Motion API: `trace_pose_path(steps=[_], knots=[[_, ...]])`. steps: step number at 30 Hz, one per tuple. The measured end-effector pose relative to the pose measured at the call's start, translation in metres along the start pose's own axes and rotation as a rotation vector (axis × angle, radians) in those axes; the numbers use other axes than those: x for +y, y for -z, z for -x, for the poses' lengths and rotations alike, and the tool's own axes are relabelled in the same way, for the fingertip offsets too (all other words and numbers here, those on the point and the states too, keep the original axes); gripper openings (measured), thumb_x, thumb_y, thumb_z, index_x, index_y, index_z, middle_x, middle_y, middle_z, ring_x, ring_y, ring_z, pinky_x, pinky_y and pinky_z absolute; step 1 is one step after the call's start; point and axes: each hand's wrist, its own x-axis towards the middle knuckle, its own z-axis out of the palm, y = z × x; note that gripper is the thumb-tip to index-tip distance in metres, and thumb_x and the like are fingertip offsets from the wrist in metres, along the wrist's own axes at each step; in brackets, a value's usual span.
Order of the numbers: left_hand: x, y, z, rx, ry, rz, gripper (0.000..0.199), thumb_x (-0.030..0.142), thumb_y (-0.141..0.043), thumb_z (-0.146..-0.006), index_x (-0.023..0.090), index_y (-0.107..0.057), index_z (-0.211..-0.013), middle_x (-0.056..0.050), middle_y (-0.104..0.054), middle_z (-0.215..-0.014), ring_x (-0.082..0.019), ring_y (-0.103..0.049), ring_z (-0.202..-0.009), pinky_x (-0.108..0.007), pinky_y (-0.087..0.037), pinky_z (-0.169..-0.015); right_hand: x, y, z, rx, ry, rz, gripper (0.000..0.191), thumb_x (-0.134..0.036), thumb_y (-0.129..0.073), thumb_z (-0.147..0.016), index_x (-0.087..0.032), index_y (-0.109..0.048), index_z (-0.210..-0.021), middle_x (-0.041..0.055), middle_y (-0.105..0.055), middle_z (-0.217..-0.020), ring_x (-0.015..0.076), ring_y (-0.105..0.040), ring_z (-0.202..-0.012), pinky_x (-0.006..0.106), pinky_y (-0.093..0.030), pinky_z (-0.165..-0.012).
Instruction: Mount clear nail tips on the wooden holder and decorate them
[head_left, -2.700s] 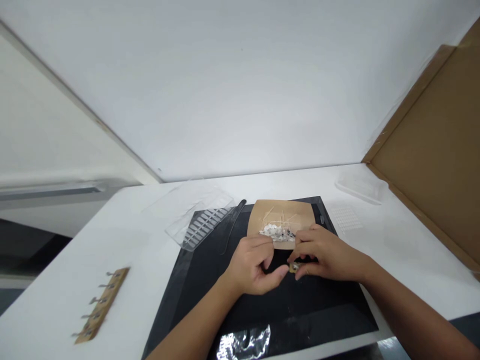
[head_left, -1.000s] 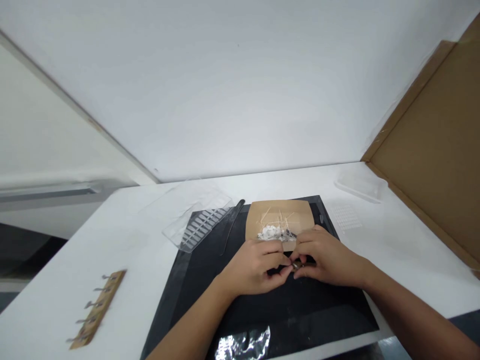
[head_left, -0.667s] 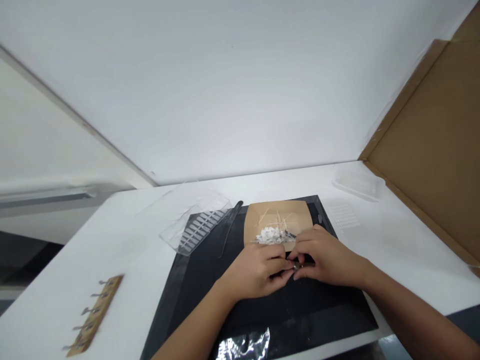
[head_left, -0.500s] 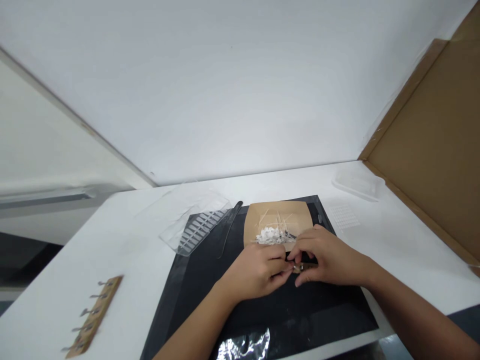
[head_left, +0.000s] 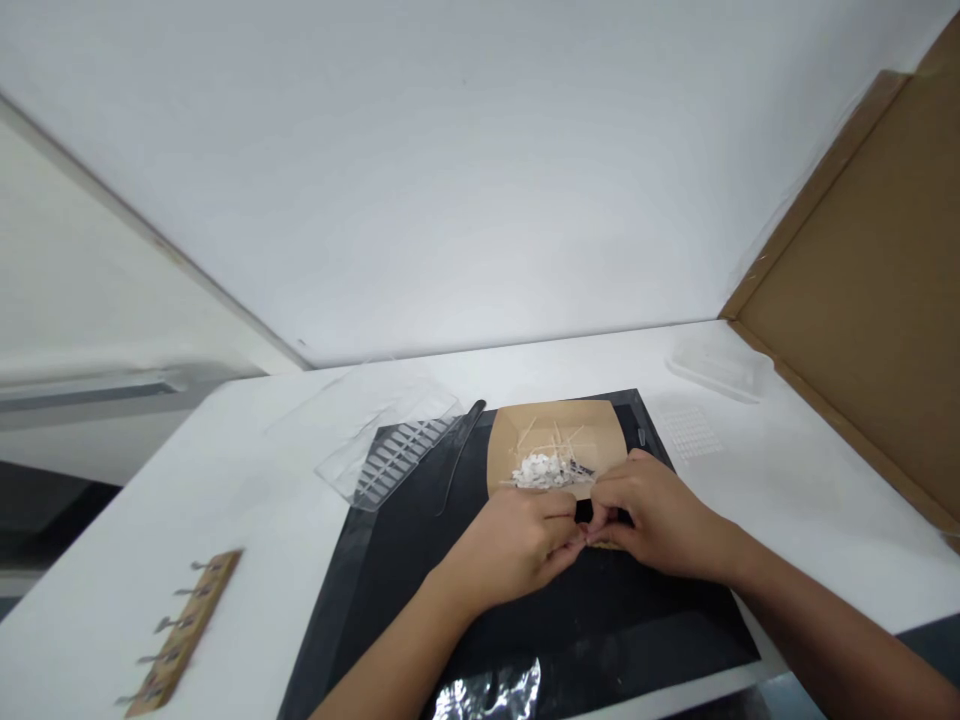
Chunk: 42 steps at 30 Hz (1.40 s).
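My left hand (head_left: 529, 538) is closed, its thumb and forefinger pinched at the edge of the black mat's middle; whatever they hold is too small to name. Against those fingertips, my right hand (head_left: 656, 515) is closed too, thumb and forefinger pressed together over a small brown piece (head_left: 604, 545) that is mostly hidden beneath the fingers. Just beyond both hands, a brown paper tray (head_left: 555, 412) lies on the black mat (head_left: 420, 570). White bits (head_left: 541, 470) are heaped in it, with several thin pale sticks (head_left: 556, 433) behind them.
A clear slotted plastic sheet (head_left: 401, 460) and a slim black tool (head_left: 461, 450) lie left of the tray. Near left is a wooden strip (head_left: 187, 630) with several metal pegs. Far right are a clear plastic container (head_left: 716, 370), a white gridded sheet (head_left: 690, 435) and a cardboard wall (head_left: 862, 300).
My right fingers have closed down to meet the left fingertips and now cover more of the small brown piece. The left hand has barely moved.
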Motion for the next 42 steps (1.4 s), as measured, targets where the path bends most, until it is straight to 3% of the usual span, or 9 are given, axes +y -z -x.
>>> trace_pose_path(steps=[11, 17, 26, 42], knots=[[0.009, 0.006, -0.004, -0.043, 0.043, -0.039, 0.021, 0.021, -0.054, -0.103, 0.019, -0.072, -0.092, -0.001, -0.072, -0.084, -0.015, -0.065, -0.067, -0.029, -0.042, -0.058, -0.008, -0.004, 0.001, -0.014, -0.072, 0.078, 0.021, -0.008, -0.078, -0.083, -0.020, -0.064, -0.073, -0.0058, -0.075, -0.075, 0.0153, -0.067, -0.075, 0.032, -0.029, -0.079], [0.005, 0.002, -0.002, -0.015, 0.038, -0.028, 0.023, 0.020, -0.056, -0.102, 0.018, -0.071, -0.084, -0.001, -0.069, -0.078, -0.015, -0.064, -0.064, -0.029, -0.042, -0.056, -0.008, -0.005, 0.002, -0.004, -0.055, 0.066, 0.022, -0.011, -0.078, -0.085, -0.019, -0.062, -0.072, -0.0037, -0.075, -0.075, 0.0168, -0.068, -0.076, 0.033, -0.030, -0.077], [-0.006, 0.004, 0.002, 0.037, -0.039, -0.067, 0.020, 0.027, -0.056, -0.106, 0.019, -0.072, -0.097, -0.001, -0.070, -0.084, -0.015, -0.065, -0.069, -0.027, -0.045, -0.062, -0.003, 0.004, 0.004, -0.053, 0.052, 0.010, 0.014, -0.015, -0.080, -0.087, -0.021, -0.067, -0.086, -0.0037, -0.075, -0.085, 0.0157, -0.068, -0.083, 0.033, -0.036, -0.088], [-0.007, 0.005, 0.002, 0.007, -0.008, -0.077, 0.023, 0.024, -0.055, -0.105, 0.018, -0.071, -0.090, -0.002, -0.067, -0.082, -0.013, -0.062, -0.069, -0.026, -0.046, -0.060, -0.003, 0.014, 0.006, -0.127, 0.053, -0.021, 0.024, -0.014, -0.078, -0.086, -0.026, -0.069, -0.105, -0.0055, -0.076, -0.093, 0.0158, -0.070, -0.092, 0.035, -0.038, -0.097]])
